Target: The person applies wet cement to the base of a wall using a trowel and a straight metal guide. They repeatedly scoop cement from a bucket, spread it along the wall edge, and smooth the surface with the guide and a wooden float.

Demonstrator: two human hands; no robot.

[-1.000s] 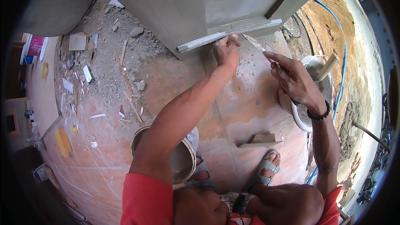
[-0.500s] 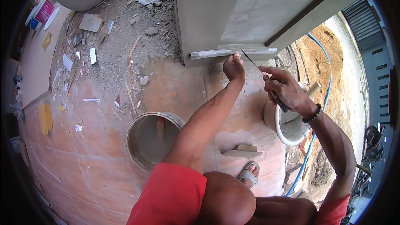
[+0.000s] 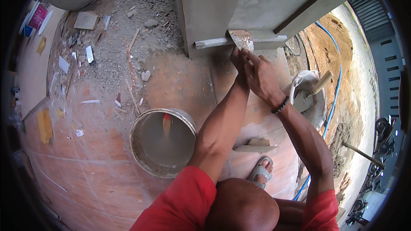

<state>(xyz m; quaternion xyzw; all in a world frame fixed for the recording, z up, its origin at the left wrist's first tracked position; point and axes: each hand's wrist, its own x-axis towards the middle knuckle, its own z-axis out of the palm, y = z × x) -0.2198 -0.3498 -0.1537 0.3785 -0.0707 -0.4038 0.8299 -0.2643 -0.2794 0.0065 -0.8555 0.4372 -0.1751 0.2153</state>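
Observation:
My right hand [image 3: 262, 76] grips a putty knife with its smeared, wide blade [image 3: 239, 36] raised against a pale, narrow strip [image 3: 212, 42], which lies horizontally across the lower face of a grey plastered column [image 3: 205, 8]. Just left of that, my left hand [image 3: 238, 63] is at the strip, largely hidden behind the right hand and blade, its fingers bent; what they hold cannot be made out.
A bucket of grey water [image 3: 135, 141] with a submerged tool stands lower left. Another bucket [image 3: 299, 77] with a handled tool is at right, beside a blue hose [image 3: 339, 81] and sand [image 3: 336, 40]. Rubble [image 3: 124, 51], small boards [image 3: 254, 148] and a long handle [image 3: 361, 154] lie around.
My right hand has moved left and up beside my left hand, turning the blade from edge-on to broad face over the strip. The water bucket shows more fully as the view shifted.

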